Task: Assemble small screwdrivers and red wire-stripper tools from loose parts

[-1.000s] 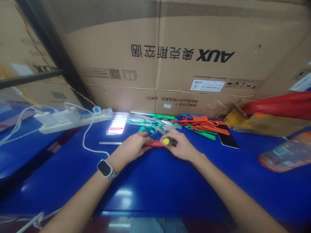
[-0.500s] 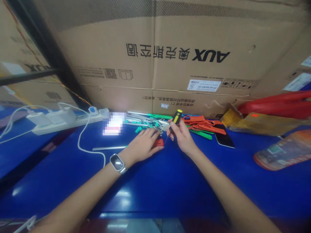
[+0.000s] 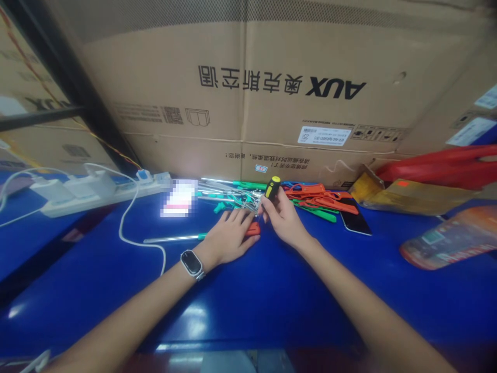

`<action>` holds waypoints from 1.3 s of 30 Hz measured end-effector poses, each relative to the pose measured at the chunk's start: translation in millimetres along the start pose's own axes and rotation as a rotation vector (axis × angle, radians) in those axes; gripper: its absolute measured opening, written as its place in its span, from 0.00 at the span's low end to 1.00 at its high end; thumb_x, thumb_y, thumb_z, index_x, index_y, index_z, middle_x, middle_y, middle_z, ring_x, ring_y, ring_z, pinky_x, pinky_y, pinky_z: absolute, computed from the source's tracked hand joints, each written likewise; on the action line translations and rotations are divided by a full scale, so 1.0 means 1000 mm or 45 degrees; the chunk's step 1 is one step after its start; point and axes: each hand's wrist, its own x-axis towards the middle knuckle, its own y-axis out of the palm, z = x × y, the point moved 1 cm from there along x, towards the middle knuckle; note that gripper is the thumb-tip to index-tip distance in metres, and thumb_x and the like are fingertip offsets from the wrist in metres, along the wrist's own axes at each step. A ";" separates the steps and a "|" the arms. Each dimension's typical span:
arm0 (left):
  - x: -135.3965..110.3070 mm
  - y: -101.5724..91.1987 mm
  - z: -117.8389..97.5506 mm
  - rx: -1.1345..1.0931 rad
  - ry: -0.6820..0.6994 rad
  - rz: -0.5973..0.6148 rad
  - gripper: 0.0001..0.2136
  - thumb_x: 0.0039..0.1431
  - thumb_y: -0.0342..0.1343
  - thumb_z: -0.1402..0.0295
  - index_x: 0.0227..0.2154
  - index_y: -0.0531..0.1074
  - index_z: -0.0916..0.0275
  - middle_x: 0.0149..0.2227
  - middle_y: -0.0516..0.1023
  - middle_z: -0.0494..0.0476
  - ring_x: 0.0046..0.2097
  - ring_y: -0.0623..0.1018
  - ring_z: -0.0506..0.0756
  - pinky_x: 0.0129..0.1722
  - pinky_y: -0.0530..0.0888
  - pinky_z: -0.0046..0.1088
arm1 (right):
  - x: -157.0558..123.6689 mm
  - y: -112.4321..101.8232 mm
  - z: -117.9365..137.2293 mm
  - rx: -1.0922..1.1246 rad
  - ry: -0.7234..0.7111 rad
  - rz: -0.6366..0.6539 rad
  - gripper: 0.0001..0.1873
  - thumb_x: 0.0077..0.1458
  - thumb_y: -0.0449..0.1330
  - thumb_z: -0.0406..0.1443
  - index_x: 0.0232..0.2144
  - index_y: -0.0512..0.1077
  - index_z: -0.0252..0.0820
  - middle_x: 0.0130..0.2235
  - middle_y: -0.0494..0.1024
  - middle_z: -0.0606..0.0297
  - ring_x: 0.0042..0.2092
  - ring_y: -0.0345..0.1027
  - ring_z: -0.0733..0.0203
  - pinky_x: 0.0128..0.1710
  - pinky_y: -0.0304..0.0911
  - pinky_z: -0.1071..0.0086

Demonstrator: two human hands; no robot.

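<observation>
Left fingers (image 3: 234, 217) hold down a red handle (image 3: 253, 228); right fingers (image 3: 271, 208) grip a screwdriver (image 3: 273, 189) (beyond them, a carton (image 3: 174, 57) reads "AUX").

Screwdriver (image 3: 272, 189): handle black and yellow, smooth plastic in look. Below the screwdriver's handle: red piece (image 3: 254, 228), smooth plastic. Left of the screwdriver: rod (image 3: 171, 239), shiny metal; power strip (image 3: 97, 200), white plastic. Right of it: orange parts (image 3: 312, 192), smooth plastic; phone (image 3: 356, 223), glassy face. Behind it: carton (image 3: 272, 41), matt brown cardboard. Beneath it: worktop (image 3: 240, 300), glossy blue.
</observation>
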 end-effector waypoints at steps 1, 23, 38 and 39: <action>0.000 0.000 0.000 0.001 0.001 -0.003 0.28 0.69 0.39 0.51 0.63 0.59 0.65 0.56 0.68 0.68 0.55 0.66 0.66 0.53 0.64 0.46 | 0.000 0.000 0.002 -0.003 0.006 0.023 0.10 0.64 0.54 0.45 0.39 0.61 0.46 0.29 0.72 0.69 0.27 0.65 0.65 0.29 0.63 0.69; 0.001 -0.005 -0.004 0.030 -0.009 0.052 0.24 0.68 0.42 0.53 0.58 0.64 0.65 0.57 0.67 0.69 0.56 0.67 0.67 0.51 0.65 0.47 | 0.012 0.008 0.003 0.057 0.208 -0.011 0.20 0.51 0.67 0.46 0.42 0.69 0.45 0.34 0.78 0.65 0.21 0.70 0.64 0.14 0.60 0.72; 0.001 -0.004 -0.003 0.004 -0.011 0.025 0.24 0.68 0.42 0.53 0.58 0.64 0.62 0.57 0.67 0.67 0.56 0.67 0.66 0.52 0.64 0.46 | 0.015 0.000 0.002 0.208 0.296 0.048 0.21 0.41 0.73 0.46 0.30 0.69 0.42 0.25 0.76 0.68 0.23 0.72 0.61 0.21 0.72 0.66; 0.001 -0.004 -0.003 0.006 -0.010 0.025 0.23 0.68 0.41 0.53 0.57 0.64 0.62 0.56 0.68 0.67 0.55 0.67 0.66 0.51 0.64 0.46 | 0.015 0.004 0.000 0.203 0.295 0.009 0.22 0.41 0.73 0.47 0.30 0.67 0.43 0.24 0.75 0.69 0.22 0.72 0.60 0.20 0.72 0.66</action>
